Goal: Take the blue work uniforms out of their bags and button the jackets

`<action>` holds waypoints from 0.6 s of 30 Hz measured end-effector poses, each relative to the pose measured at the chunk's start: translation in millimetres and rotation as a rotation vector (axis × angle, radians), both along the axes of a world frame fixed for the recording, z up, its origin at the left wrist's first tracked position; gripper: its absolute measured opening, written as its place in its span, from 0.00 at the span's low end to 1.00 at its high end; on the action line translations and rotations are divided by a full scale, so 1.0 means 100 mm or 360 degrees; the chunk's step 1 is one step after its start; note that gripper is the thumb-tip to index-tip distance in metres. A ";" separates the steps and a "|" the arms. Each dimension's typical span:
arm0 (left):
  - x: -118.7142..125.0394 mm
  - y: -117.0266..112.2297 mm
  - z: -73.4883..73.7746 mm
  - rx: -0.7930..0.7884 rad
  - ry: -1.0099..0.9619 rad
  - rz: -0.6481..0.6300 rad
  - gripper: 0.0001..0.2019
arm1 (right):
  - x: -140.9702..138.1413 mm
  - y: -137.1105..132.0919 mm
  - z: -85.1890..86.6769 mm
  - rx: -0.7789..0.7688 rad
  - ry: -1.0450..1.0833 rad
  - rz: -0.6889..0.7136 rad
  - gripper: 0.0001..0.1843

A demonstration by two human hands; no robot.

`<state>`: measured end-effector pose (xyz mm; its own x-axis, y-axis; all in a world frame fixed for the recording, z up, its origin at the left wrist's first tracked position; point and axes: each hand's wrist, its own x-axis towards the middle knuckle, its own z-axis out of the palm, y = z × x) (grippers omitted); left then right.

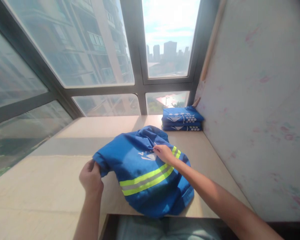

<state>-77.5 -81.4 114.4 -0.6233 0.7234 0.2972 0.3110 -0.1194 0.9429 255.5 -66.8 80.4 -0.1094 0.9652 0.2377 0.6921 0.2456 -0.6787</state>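
Note:
A blue short-sleeved work shirt (pixel 130 146) lies rumpled on the pale wooden surface in front of me. Yellow-green and grey reflective bands cross its body, and a white print shows partly on it. My left hand (pixel 91 176) grips the end of the sleeve at the left, fingers closed on the cloth. With my right hand (pixel 163 153) I pinch the fabric near the white print, bunching it into folds. The collar side points away from me, and part of the shirt's right side is hidden by my right forearm.
Folded blue garments with white print form a stack (pixel 182 119) at the back right corner, against the flowered wall (pixel 260 116). Grey-framed windows (pixel 137 50) rise behind and to the left of the wooden surface (pixel 52 180). Its front edge is close to my legs.

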 end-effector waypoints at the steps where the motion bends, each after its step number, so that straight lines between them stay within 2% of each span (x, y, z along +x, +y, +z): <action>1: -0.07 0.02 0.04 0.0047 -0.0045 0.0100 0.21 | 0.07 0.02 0.07 0.0014 0.0123 -0.0065 0.13; 3: -0.14 0.03 0.12 0.0111 -0.0022 0.0236 0.23 | 0.18 0.05 0.21 0.0029 0.0398 -0.0192 0.14; 5: -0.12 -0.01 0.20 0.0099 0.0200 0.0231 0.24 | 0.23 0.08 0.36 0.0057 0.0595 -0.0246 0.14; 8: 0.06 -0.14 0.32 0.0119 0.0899 0.0081 0.23 | 0.23 0.10 0.62 0.0177 0.0744 -0.0227 0.14; 10: 0.26 -0.22 0.35 0.0213 0.1305 -0.0098 0.27 | 0.16 0.12 0.82 0.0267 0.0809 -0.0191 0.16; 12: 0.51 -0.29 0.30 0.0268 0.1492 -0.0396 0.31 | 0.04 0.11 1.03 0.0331 0.0834 -0.0154 0.14; 15: 0.92 -0.33 0.10 0.0184 0.1569 -0.1010 0.39 | -0.27 0.03 1.23 0.0355 0.0806 -0.0080 0.11; 16: 1.05 -0.32 0.01 0.0122 0.1539 -0.1132 0.41 | -0.40 -0.02 1.25 0.0339 0.0759 -0.0028 0.11; 18: 1.27 -0.28 -0.14 -0.0018 0.1391 -0.1138 0.40 | -0.67 -0.15 1.19 0.0293 0.0559 0.0148 0.12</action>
<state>49.3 -109.6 100.1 0.3536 0.8360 0.4197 0.7282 -0.5276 0.4374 188.0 -82.0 199.6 -0.0754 0.8928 0.4442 0.3949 0.4358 -0.8088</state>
